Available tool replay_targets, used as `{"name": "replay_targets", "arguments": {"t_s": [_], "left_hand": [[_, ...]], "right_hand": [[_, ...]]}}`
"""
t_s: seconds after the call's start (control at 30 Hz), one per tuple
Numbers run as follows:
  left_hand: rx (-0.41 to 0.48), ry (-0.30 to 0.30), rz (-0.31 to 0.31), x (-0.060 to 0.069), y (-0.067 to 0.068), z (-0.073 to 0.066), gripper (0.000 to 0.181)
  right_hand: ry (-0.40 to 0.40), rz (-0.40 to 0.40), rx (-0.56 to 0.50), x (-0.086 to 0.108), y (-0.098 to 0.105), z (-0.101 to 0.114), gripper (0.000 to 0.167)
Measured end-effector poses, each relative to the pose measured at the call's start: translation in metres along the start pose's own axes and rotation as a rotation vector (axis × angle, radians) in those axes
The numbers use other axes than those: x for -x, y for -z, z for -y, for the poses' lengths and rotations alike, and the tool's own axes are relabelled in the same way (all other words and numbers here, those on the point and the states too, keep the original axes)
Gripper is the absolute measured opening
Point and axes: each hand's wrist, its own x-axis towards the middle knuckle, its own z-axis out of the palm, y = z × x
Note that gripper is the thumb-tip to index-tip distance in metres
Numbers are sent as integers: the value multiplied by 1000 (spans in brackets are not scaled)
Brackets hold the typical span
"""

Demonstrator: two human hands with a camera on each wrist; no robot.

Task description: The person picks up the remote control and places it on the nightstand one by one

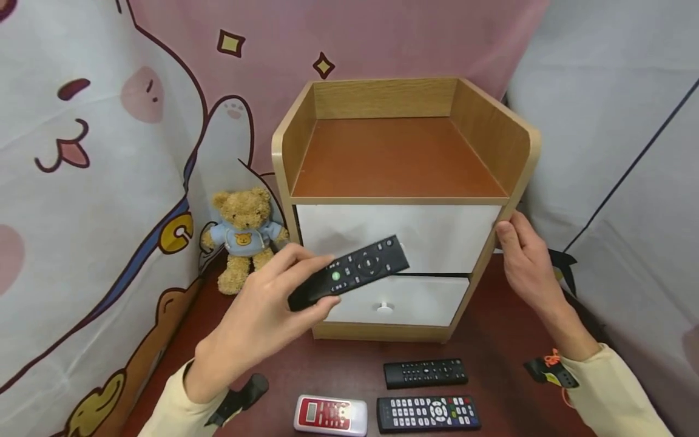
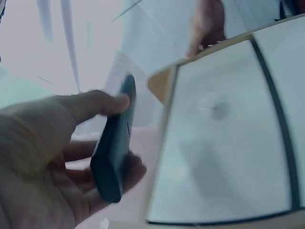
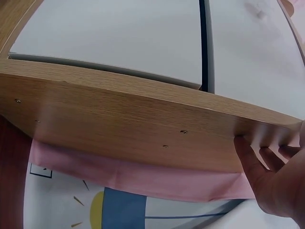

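My left hand (image 1: 267,297) grips a black remote control (image 1: 366,264) between thumb and fingers, in front of the cabinet's upper white drawer (image 1: 437,233). The left wrist view shows the same remote (image 2: 112,143) edge-on, thumb on one side and fingers on the other. At the right, my right hand (image 1: 526,261) rests on the wooden cabinet's side edge (image 1: 486,249). Its fingertips touch the outer side panel (image 3: 143,119) in the right wrist view, without curling round it. The lower drawer (image 1: 420,297) has a small white knob (image 1: 384,308); both drawers look closed.
On the dark red floor lie a black remote (image 1: 426,372), a larger remote with coloured buttons (image 1: 428,414) and a white-and-red remote (image 1: 330,415). A teddy bear (image 1: 244,233) in a blue hoodie sits left of the cabinet. Printed cloth (image 1: 393,42) hangs behind.
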Motion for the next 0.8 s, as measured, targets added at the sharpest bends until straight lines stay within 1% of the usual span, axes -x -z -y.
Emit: {"name": "replay_targets", "arguments": {"t_s": [0.1, 0.2, 0.3, 0.4, 0.5, 0.63, 0.73, 0.8], "left_hand": [[-44, 25, -69, -17, 4, -9, 45], [-65, 68, -110, -36, 8, -13, 44], [-85, 125, -139, -58, 11, -14, 44], [-133, 193, -142, -80, 15, -13, 45], [-184, 248, -104, -96, 17, -14, 44], [-239, 302, -21, -108, 17, -19, 39], [-314, 337, 30, -117, 15, -19, 35], [-364, 357, 52, -124, 13, -19, 34]], "right_hand": [[0, 3, 7, 0, 1, -1, 35], [-2, 6, 14, 0, 0, -1, 34], [-6, 4, 16, 0, 0, -2, 34], [-10, 1, 14, 0, 1, -2, 35], [-11, 3, 21, 0, 1, -2, 34], [-13, 5, 27, 0, 0, -1, 32], [-12, 9, 25, 0, 1, -1, 31], [-11, 9, 23, 0, 1, -1, 32]]}}
